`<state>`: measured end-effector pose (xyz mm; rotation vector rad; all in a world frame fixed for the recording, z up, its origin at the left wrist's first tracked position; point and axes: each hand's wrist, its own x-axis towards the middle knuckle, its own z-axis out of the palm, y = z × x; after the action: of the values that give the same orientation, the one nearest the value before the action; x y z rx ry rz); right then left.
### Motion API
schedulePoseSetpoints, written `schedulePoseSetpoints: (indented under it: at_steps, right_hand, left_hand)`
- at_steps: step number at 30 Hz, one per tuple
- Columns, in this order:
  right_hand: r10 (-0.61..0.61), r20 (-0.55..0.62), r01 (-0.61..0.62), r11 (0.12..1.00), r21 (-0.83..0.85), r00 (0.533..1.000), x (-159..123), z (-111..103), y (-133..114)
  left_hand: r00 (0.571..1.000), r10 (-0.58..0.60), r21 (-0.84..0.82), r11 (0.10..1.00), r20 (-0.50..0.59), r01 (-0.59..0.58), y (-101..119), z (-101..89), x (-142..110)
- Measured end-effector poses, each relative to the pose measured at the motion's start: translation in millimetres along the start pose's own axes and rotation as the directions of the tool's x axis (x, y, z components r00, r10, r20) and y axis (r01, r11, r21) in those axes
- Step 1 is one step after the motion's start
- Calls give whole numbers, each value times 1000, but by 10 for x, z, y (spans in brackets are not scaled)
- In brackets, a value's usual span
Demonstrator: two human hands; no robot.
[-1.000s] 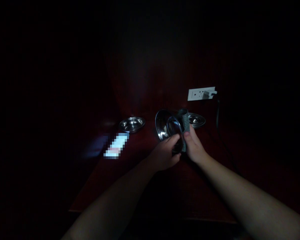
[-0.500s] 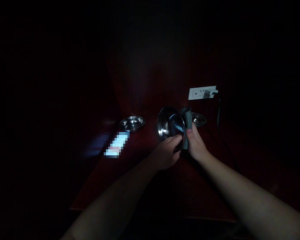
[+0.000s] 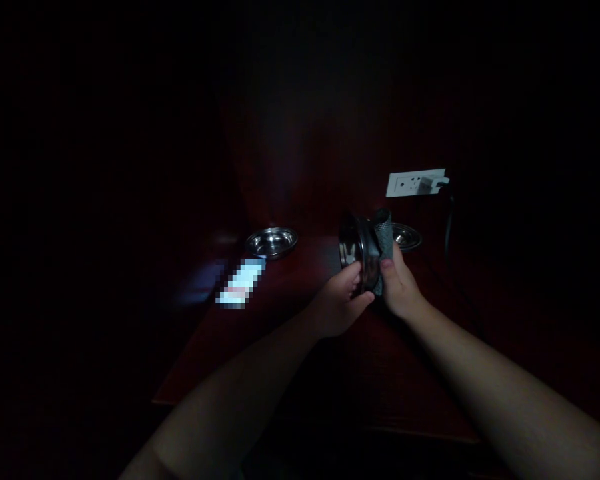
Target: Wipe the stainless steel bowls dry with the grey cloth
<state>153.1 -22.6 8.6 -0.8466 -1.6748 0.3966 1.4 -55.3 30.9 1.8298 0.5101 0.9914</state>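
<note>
My left hand (image 3: 341,303) grips the rim of a shiny steel bowl (image 3: 351,252), which is tipped on its side above the table. Against the bowl's underside, my right hand (image 3: 401,288) presses a grey cloth (image 3: 385,237) with a mesh-like texture. The cloth is folded or bunched and stands up past the thumb. Part of the bowl is hidden by the cloth and my left fingers.
A steel dish (image 3: 271,243) stands on the dark red table (image 3: 280,287) at left, near a blurred bright phone-like screen (image 3: 241,283). Another steel dish (image 3: 409,236) sits behind my right hand. A wall socket (image 3: 410,183) holds a plug with a hanging cord (image 3: 449,223). Surroundings are very dark.
The bowl has turned from partly facing me to nearly edge-on. My left thumb and fingers have spread along its side. The whole scene has shifted slightly right in view.
</note>
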Motion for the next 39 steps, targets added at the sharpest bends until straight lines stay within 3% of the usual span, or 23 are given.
schedulePoseSetpoints:
  at_steps: [6,15,23,26,33,39]
  right_hand:
    - [34,-21,-34,999,21,999,7,21,-38]
    - [172,-45,-166,979,117,984,-27,71,-4]
    - [135,19,-137,981,140,991,9,40,21]
    - [183,-7,-178,964,197,983,16,52,64]
    - [373,-106,-336,905,260,922,45,66,20]
    - [552,-188,-441,793,420,812,71,67,132]
  left_hand:
    - [1000,3,40,999,-11,-3,-1,11,-14]
    - [1000,24,349,937,-15,-17,-23,-43,-38]
    - [996,69,187,981,-60,-56,-30,17,-33]
    - [990,101,185,979,-98,-81,-9,19,-39]
    - [991,94,241,968,-91,-69,28,-4,-59]
    - [995,76,221,973,-59,-62,73,-18,-72]
